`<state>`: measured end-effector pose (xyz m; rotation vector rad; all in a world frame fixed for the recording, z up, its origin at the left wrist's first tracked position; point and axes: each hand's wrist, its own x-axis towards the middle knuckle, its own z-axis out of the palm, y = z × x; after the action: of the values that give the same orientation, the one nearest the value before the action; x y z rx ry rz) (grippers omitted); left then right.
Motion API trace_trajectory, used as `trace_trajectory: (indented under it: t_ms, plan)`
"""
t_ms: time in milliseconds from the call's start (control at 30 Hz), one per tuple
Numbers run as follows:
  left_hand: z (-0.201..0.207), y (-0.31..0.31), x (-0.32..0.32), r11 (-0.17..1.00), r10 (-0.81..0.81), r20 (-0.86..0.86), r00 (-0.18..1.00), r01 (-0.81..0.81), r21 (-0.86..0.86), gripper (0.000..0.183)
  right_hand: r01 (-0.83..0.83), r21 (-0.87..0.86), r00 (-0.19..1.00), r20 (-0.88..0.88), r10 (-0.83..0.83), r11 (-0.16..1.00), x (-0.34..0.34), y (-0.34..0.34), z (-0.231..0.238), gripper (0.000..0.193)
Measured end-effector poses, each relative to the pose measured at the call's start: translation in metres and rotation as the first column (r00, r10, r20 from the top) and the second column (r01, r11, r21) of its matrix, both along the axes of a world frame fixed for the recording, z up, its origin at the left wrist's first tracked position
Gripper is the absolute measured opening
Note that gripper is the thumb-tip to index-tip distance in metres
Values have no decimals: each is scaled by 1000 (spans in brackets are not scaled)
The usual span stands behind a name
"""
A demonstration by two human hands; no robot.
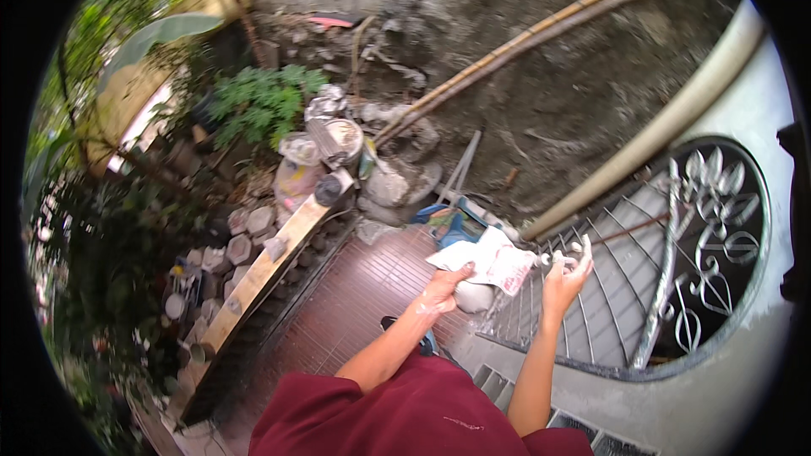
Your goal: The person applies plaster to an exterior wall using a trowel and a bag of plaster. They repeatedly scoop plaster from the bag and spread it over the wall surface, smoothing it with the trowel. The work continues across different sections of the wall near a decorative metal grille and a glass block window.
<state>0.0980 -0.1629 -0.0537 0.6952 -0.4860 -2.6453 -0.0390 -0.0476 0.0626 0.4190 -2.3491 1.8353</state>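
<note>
At far left, a small whitish pot [175,306] sits among stone-like blocks [239,249]; its contents are too small to make out. A dark round pot [329,190] stands at the upper end of a wooden-topped rail [262,274]. Just beyond, near a pale sack [297,177], a bucket [345,133] holds whitish matter. Farther right lies a blue bag [456,224], contents hidden. The left hand [438,289] is clamped on a white bag [476,260] above the tiled floor [329,312], with a rounded whitish container [475,295] below it. The right hand [564,280], white-smeared, has its fingers apart just beside the bag's right end; contact is unclear.

Red printing marks the white bag, and small pale lettering the maroon shirt [397,418].
</note>
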Motion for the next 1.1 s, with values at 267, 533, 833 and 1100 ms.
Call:
trace_trajectory:
  t_ms: [267, 533, 833, 1100]
  plan:
    - [45, 22, -71, 929, -359, -186, 915, 331, -168, 56, -155, -740, 717, 371, 590, 654, -6, 108, -15, 37]
    - [24, 57, -100, 817, -577, -167, 800, 560, -139, 67, 140, -761, 707, 525, 474, 634, 19, 138, 4, 34]
    - [-14, 66, -99, 695, -681, -238, 693, 714, 87, 64, 82, -738, 996, 78, -36, 670, 50, 208, 160, 42]
    - [-41, 61, -78, 649, -725, -175, 666, 746, 148, 57, 983, 132, 175, -883, 437, -126, 23, 248, 385, 47]
